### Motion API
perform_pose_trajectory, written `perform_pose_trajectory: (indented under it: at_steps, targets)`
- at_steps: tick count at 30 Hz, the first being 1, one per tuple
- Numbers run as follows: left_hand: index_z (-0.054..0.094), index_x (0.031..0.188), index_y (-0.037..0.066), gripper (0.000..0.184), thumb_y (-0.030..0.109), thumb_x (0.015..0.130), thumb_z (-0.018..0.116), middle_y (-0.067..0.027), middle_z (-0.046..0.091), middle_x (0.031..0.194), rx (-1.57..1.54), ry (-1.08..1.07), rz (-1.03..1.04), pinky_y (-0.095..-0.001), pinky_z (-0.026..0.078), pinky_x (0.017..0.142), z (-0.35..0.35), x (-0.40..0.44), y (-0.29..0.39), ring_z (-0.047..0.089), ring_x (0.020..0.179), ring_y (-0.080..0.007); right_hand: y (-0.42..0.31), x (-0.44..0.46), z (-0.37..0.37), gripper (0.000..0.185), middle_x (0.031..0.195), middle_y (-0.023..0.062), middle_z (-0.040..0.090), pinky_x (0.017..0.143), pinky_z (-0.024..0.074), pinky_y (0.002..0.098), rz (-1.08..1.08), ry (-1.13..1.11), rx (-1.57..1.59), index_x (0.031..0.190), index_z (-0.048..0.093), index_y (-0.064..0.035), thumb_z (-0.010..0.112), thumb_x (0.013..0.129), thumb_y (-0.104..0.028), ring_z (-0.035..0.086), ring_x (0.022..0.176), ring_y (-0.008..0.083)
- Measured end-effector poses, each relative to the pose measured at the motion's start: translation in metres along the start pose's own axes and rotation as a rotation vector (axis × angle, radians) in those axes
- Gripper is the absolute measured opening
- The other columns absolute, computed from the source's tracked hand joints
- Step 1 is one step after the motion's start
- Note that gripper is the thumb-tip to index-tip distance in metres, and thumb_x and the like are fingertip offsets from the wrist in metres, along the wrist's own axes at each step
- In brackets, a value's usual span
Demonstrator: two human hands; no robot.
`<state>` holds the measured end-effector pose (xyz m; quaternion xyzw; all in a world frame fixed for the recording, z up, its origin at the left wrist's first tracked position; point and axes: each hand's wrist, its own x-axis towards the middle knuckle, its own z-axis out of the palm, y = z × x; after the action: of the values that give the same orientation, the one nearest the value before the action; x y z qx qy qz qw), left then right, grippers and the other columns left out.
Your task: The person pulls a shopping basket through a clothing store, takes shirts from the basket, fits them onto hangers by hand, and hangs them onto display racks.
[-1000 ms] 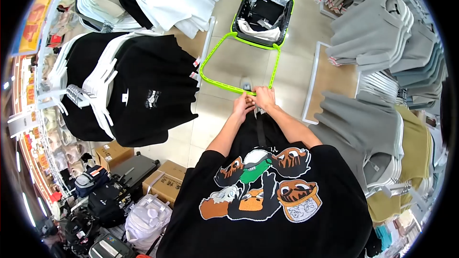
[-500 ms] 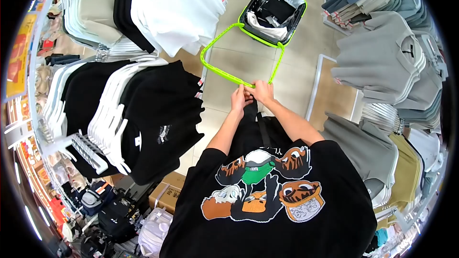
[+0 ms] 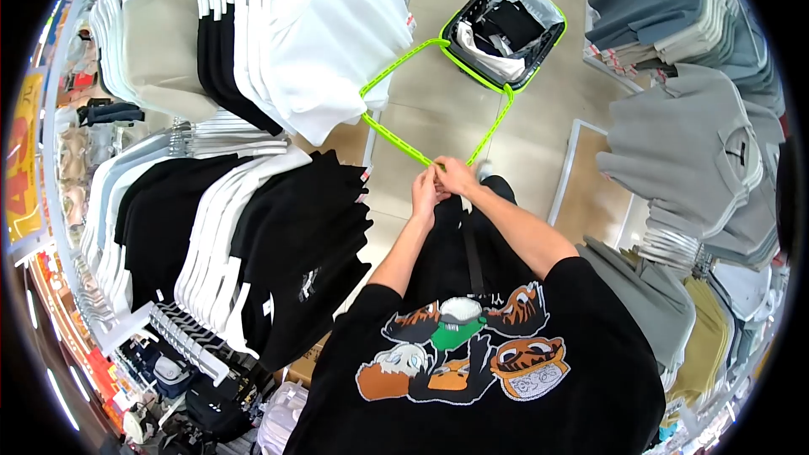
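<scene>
Floor, seemingly tiled, bears the basket between clothing racks.

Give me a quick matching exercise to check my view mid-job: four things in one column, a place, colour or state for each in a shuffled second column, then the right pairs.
Things
1. Basket
2. Handle
3. Right hand
4. White shirt with printed lettering

Places, colours, states
A. Hanging on the left side of the view
B. Gripping, close beside the left hand
C. On the floor, with black and white cloth inside
D. Bright green, a loop reaching toward the person

Pairs
1-C; 2-D; 3-B; 4-A
</scene>
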<state>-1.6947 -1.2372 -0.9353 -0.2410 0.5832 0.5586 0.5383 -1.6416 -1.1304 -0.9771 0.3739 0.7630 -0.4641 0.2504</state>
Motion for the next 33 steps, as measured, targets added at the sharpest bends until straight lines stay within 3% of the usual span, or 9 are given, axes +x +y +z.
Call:
perform_pose_trajectory:
  at_steps: [3, 6, 9, 14, 16, 22, 29, 32, 33]
  targets:
    - [0.053, 0.125, 0.003, 0.041, 0.039, 0.105, 0.053, -0.0050, 0.064, 0.091, 0.021, 0.103, 0.036, -0.0289, 0.055, 0.063, -0.005, 0.001, -0.008, 0.066, 0.074, -0.0130, 0.006, 0.010, 0.019, 0.043, 0.113, 0.0157, 0.072, 0.094, 0.0472, 0.0532, -0.018, -0.091, -0.018, 0.126, 0.066, -0.0120, 0.051, 0.098, -0.042, 0.067, 0.109, 0.0360]
    - [0.049, 0.131, 0.002, 0.043, 0.035, 0.104, 0.055, -0.0064, 0.064, 0.092, 0.022, 0.240, 0.055, -0.0283, 0.055, 0.063, -0.018, 0.009, -0.018, 0.065, 0.073, -0.0132, 0.011, 0.023, 0.033, 0.045, 0.119, 0.0151, 0.071, 0.104, 0.0340, 0.0654, 0.020, -0.243, 0.011, 0.133, 0.062, -0.0146, 0.052, 0.098, -0.041, 0.064, 0.116, 0.0352]
    - [0.055, 0.124, 0.003, 0.030, 0.026, 0.104, 0.055, -0.0080, 0.063, 0.094, -0.009, 0.276, 0.032, -0.0302, 0.056, 0.066, -0.026, 0.013, -0.035, 0.065, 0.073, -0.0158, 0.033, 0.029, 0.042, 0.054, 0.122, 0.0222, 0.068, 0.098, 0.0501, 0.0425, -0.146, -0.359, 0.086, 0.138, 0.055, -0.0057, 0.056, 0.097, -0.040, 0.064, 0.117, 0.0371]
    - [0.058, 0.120, 0.003, 0.026, 0.024, 0.105, 0.054, -0.0060, 0.062, 0.088, 0.015, 0.292, 0.024, -0.0294, 0.056, 0.066, 0.003, 0.026, -0.032, 0.064, 0.072, -0.0149, 0.069, 0.052, 0.017, 0.048, 0.119, 0.0217, 0.069, 0.096, 0.0517, 0.0407, -0.224, -0.495, 0.136, 0.136, 0.057, -0.0048, 0.060, 0.096, -0.031, 0.066, 0.113, 0.0348]
    - [0.062, 0.116, 0.003, 0.024, 0.024, 0.104, 0.055, -0.0050, 0.062, 0.088, 0.066, 0.262, 0.012, -0.0287, 0.056, 0.066, 0.029, 0.036, -0.026, 0.064, 0.072, -0.0147, 0.082, 0.067, -0.019, 0.041, 0.118, 0.0192, 0.070, 0.096, 0.0516, 0.0396, -0.086, -0.522, 0.253, 0.130, 0.061, -0.0035, 0.058, 0.098, -0.029, 0.067, 0.111, 0.0333]
    - [0.064, 0.115, 0.003, 0.022, 0.020, 0.104, 0.055, -0.0039, 0.063, 0.087, 0.077, 0.154, -0.032, -0.0287, 0.055, 0.070, 0.124, 0.094, -0.010, 0.063, 0.072, -0.0133, 0.188, 0.153, -0.131, 0.024, 0.094, 0.0108, 0.074, 0.079, 0.0566, 0.0327, 0.020, -0.192, 0.559, 0.112, 0.066, -0.0002, 0.053, 0.101, -0.018, 0.073, 0.089, 0.0179]
    - [0.063, 0.113, 0.001, 0.020, 0.016, 0.105, 0.053, -0.0058, 0.064, 0.084, 0.163, 0.040, 0.022, -0.0256, 0.052, 0.070, 0.234, 0.188, 0.016, 0.062, 0.072, -0.0122, 0.272, 0.320, -0.265, 0.023, 0.092, 0.0118, 0.072, 0.074, 0.0547, 0.0341, 0.045, 0.222, 0.417, 0.113, 0.063, -0.0036, 0.058, 0.100, -0.022, 0.072, 0.077, 0.0218]
    - [0.062, 0.113, 0.000, 0.020, 0.015, 0.106, 0.053, -0.0056, 0.063, 0.085, 0.183, 0.016, 0.065, -0.0255, 0.051, 0.072, 0.268, 0.230, 0.038, 0.061, 0.074, -0.0119, 0.323, 0.417, -0.268, 0.025, 0.102, 0.0140, 0.072, 0.084, 0.0541, 0.0356, 0.101, 0.319, 0.522, 0.108, 0.065, 0.0020, 0.061, 0.094, -0.018, 0.071, 0.093, 0.0243]
    - [0.062, 0.113, 0.000, 0.020, 0.016, 0.106, 0.053, -0.0054, 0.063, 0.085, 0.165, 0.027, 0.057, -0.0259, 0.051, 0.073, 0.276, 0.242, 0.044, 0.061, 0.075, -0.0118, 0.345, 0.453, -0.256, 0.031, 0.100, 0.0153, 0.070, 0.076, 0.0562, 0.0336, 0.110, 0.460, 0.386, 0.113, 0.062, 0.0038, 0.065, 0.090, -0.017, 0.070, 0.087, 0.0212]
